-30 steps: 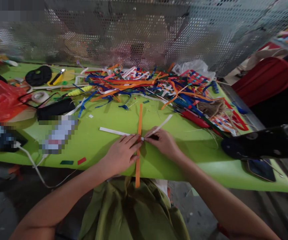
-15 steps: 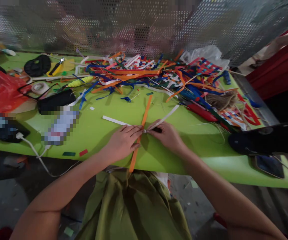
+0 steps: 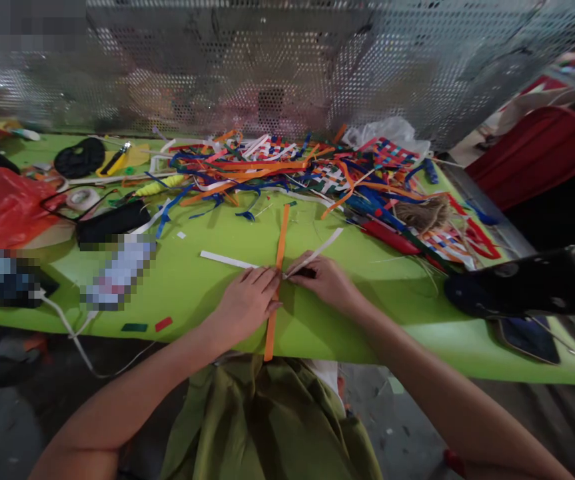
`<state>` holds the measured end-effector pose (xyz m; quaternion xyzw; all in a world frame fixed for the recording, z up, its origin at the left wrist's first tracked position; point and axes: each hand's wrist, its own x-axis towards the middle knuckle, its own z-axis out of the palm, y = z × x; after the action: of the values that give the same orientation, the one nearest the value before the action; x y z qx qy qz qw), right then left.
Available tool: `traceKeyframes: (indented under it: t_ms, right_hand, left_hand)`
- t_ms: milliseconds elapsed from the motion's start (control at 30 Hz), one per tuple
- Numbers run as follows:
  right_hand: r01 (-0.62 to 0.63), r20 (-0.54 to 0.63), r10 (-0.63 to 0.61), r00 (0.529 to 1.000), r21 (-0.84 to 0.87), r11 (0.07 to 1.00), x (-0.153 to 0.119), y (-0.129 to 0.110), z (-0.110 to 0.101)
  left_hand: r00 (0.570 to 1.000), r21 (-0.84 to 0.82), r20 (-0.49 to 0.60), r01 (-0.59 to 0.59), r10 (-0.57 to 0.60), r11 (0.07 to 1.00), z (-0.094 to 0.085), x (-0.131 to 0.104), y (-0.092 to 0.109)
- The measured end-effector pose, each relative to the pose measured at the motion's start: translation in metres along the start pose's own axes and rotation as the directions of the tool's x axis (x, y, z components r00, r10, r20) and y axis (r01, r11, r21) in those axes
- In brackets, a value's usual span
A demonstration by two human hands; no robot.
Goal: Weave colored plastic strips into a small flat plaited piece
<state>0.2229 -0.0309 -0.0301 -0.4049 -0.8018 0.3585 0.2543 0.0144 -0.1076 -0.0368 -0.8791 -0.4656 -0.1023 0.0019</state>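
Note:
An orange strip [image 3: 281,235] lies lengthwise on the green tabletop, its near end reaching the table's front edge. Crossing it is a white strip [image 3: 224,259], whose right part [image 3: 320,248] is bent and slants up and away. My left hand [image 3: 250,300] lies over the crossing, its fingers and thumb pressing the orange strip down; the crossing is partly hidden beneath them. Just to the right, my right hand [image 3: 324,283] pinches the white strip at its bend, close beside the orange one. The two hands nearly touch.
Tangled coloured strips and woven pieces [image 3: 267,167] line the back, with red-handled scissors [image 3: 392,238] at their right. Leftward are a phone [image 3: 120,273], a black case [image 3: 112,223], a tape roll [image 3: 78,198] and a red bag [image 3: 7,210]. A black object [image 3: 522,283] juts in from the right.
The view has tilted up and shifted slightly, so the table sits lower in the picture. Both hands keep nearly the same hold at the crossing of the strips.

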Motion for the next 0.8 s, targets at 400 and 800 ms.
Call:
traceKeyframes:
  t_ms: [400,800]
  right_hand:
    - [0.001,-0.009,-0.001,1.0,0.026,1.0,0.004,0.008,0.0]
    - [-0.134,-0.113,0.149,0.982,0.136,0.982,0.004,0.006,0.002]
  left_hand:
    - [0.999,0.021,-0.026,-0.023,0.024,1.0,0.01,-0.001,0.002]
    - [0.999,0.028,0.003,-0.033,0.033,0.999,0.012,-0.001,0.005]
